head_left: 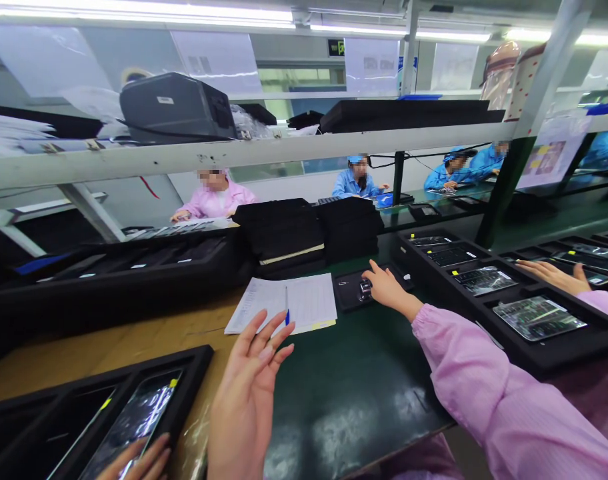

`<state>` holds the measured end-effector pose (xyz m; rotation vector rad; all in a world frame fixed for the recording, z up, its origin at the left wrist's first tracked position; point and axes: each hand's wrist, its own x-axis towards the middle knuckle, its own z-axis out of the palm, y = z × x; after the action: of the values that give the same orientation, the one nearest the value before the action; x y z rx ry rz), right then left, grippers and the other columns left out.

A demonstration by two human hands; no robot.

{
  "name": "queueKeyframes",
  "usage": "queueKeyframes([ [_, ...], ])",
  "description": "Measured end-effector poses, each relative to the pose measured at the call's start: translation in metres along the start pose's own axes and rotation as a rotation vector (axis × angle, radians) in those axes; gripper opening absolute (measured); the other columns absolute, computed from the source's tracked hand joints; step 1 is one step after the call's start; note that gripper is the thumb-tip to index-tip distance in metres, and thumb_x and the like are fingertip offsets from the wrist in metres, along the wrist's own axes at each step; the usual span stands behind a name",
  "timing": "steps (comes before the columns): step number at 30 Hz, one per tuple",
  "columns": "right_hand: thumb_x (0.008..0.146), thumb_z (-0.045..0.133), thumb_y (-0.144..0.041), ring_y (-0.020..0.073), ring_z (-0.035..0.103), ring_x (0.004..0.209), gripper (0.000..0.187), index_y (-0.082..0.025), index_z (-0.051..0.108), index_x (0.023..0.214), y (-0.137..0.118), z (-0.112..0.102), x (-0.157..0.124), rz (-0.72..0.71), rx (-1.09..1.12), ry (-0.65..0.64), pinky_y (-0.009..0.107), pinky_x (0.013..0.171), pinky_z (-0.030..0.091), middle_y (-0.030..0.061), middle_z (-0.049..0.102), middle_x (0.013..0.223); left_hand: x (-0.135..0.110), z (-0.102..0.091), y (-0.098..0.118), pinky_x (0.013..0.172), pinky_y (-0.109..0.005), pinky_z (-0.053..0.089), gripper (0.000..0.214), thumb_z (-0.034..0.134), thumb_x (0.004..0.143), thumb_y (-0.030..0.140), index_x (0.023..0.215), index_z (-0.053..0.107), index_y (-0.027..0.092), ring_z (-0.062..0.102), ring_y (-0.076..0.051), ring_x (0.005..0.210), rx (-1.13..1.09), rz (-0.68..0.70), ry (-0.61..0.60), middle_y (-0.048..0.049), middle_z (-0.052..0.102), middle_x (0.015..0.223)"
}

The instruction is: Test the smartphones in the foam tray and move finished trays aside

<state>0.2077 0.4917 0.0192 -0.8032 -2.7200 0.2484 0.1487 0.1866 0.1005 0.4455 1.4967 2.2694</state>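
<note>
My left hand (137, 461) shows only its fingers at the lower left. They curl across the near end of a shiny glass panel (147, 407) with a yellow tab, which lies in a slot of a black foam tray (197, 367). The thumb is out of frame. My right hand (249, 393) is raised at the centre, empty, fingers apart. Beyond its fingertips lies a printed sheet (311, 300) with a blue-and-white pen (287, 310) on it.
A co-worker's pink-sleeved hand (391, 290) touches a small metallic piece (365, 289) on a black tray (347, 300). That person's other hand (554, 275) is over trays at right. Black foam stacks (284, 230) stand behind the sheet, beneath a shelf (294, 145).
</note>
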Motion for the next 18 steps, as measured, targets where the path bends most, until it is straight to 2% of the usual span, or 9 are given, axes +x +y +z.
queueKeyframes([
  [2, 0.085, 0.042, 0.003, 0.0271, 0.026, 0.143, 0.055, -0.015, 0.049, 0.136, 0.002, 0.001, -0.001, 0.011, 0.0, 0.013, 0.053, 0.115, 0.023, 0.0144, 0.023, 0.156, -0.001, -0.002, -0.002, 0.078, -0.031, 0.055, 0.049, 0.074, 0.066, 0.035, 0.114, 0.064, 0.029, 0.059, -0.027, 0.117, 0.014, -0.007, -0.017, -0.0062, 0.063, 0.127],
  [6, 0.08, 0.042, 0.006, 0.0292, 0.029, 0.142, 0.059, -0.016, 0.054, 0.133, 0.006, 0.002, -0.001, 0.032, 0.013, -0.038, 0.057, 0.113, 0.024, 0.0163, 0.034, 0.151, -0.001, -0.008, -0.007, 0.077, -0.03, 0.056, 0.053, 0.075, 0.066, 0.038, 0.117, 0.062, 0.028, 0.061, -0.028, 0.114, 0.024, -0.012, -0.018, -0.007, 0.064, 0.125],
  [10, 0.083, 0.041, 0.004, 0.0273, 0.024, 0.145, 0.062, -0.016, 0.044, 0.142, 0.004, 0.005, 0.002, 0.022, 0.016, 0.031, 0.054, 0.115, 0.02, 0.0162, 0.02, 0.157, 0.0, -0.014, -0.014, 0.078, -0.03, 0.056, 0.05, 0.074, 0.069, 0.04, 0.116, 0.063, 0.03, 0.06, -0.028, 0.116, 0.032, -0.054, -0.058, -0.0062, 0.063, 0.127],
  [13, 0.078, 0.041, 0.008, 0.0298, 0.03, 0.142, 0.061, -0.015, 0.054, 0.134, 0.001, 0.005, 0.004, 0.028, 0.036, 0.013, 0.055, 0.113, 0.027, 0.0173, 0.035, 0.15, -0.002, -0.013, -0.016, 0.079, -0.03, 0.055, 0.046, 0.072, 0.073, 0.039, 0.117, 0.062, 0.032, 0.057, -0.027, 0.119, 0.034, -0.081, -0.069, -0.0045, 0.062, 0.128],
  [15, 0.076, 0.04, 0.009, 0.0321, 0.035, 0.139, 0.062, -0.014, 0.058, 0.13, 0.0, -0.004, 0.001, 0.033, 0.062, 0.023, 0.053, 0.109, 0.034, 0.0202, 0.039, 0.147, -0.005, -0.009, -0.017, 0.08, -0.03, 0.054, 0.046, 0.07, 0.075, 0.037, 0.119, 0.061, 0.031, 0.055, -0.027, 0.122, 0.035, -0.086, -0.06, -0.0042, 0.06, 0.131],
  [18, 0.082, 0.037, 0.003, 0.0308, 0.029, 0.142, 0.064, -0.01, 0.043, 0.144, -0.004, -0.035, -0.026, 0.031, 0.096, 0.158, 0.047, 0.111, 0.035, 0.0219, 0.021, 0.155, -0.008, -0.005, -0.019, 0.084, -0.033, 0.054, 0.052, 0.068, 0.075, 0.034, 0.126, 0.056, 0.024, 0.054, -0.028, 0.123, 0.058, -0.077, -0.074, -0.0068, 0.057, 0.135],
])
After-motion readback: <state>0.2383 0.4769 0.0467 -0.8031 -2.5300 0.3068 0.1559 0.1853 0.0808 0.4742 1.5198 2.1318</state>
